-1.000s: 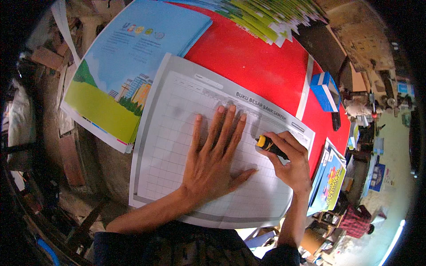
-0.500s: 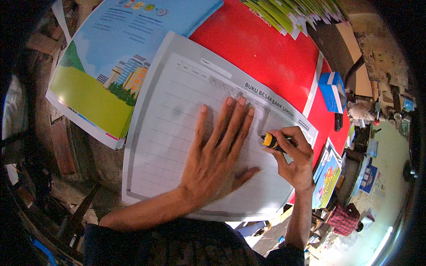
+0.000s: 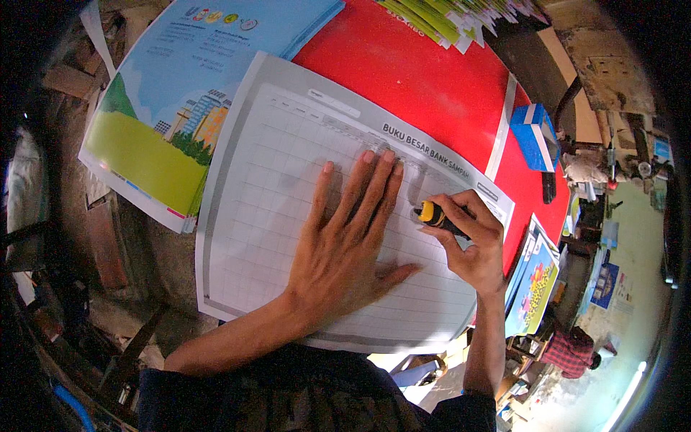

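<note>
A large printed ledger sheet, with a ruled grid and a grey border, lies in front of me, seemingly on a stack of similar sheets. My left hand rests flat on its middle, fingers stretched toward the printed heading and thumb out to the right. My right hand is closed around a short yellow-and-black tool, whose kind I cannot make out. Its dark tip points left, at or just above the paper, to the right of my left fingertips. Part of the tool is hidden inside my fist.
A stack of blue-and-green printed covers sits at the left. Red surface shows beyond the sheet, with green-edged papers at the far side. At right are a blue-and-white box and colourful booklets. A person in checked red is in the background.
The view has shifted slightly, so the scene sits a little differently. My left hand stays flat on the sheet, and my right hand still grips the yellow-and-black tool at nearly the same spot.
</note>
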Action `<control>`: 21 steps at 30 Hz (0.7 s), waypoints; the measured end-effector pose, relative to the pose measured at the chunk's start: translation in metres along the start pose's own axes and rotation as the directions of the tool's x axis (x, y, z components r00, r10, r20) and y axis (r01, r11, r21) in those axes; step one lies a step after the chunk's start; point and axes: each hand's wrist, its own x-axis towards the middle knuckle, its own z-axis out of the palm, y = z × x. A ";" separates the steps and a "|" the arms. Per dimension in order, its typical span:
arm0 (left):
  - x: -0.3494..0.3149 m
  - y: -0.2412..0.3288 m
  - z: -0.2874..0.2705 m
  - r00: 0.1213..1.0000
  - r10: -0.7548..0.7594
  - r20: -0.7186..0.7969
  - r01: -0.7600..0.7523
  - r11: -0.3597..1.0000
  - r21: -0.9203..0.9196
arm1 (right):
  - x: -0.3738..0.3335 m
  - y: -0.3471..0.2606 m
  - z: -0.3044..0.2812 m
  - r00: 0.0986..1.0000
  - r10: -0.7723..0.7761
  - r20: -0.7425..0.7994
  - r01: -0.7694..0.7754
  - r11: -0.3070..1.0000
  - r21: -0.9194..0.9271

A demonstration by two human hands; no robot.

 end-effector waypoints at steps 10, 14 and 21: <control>0.000 -0.001 0.001 1.000 0.000 -0.004 0.000 1.000 0.007 | 0.006 0.006 -0.002 0.998 0.049 0.035 -0.051 0.997 0.051; 0.001 0.003 0.001 1.000 -0.008 -0.016 0.009 0.999 0.031 | -0.001 0.013 0.004 0.986 0.148 -0.073 -0.134 0.976 0.170; 0.000 0.001 0.002 1.000 0.009 0.000 -0.009 0.997 0.078 | -0.003 -0.010 0.009 0.871 0.489 -0.046 -0.447 0.829 0.336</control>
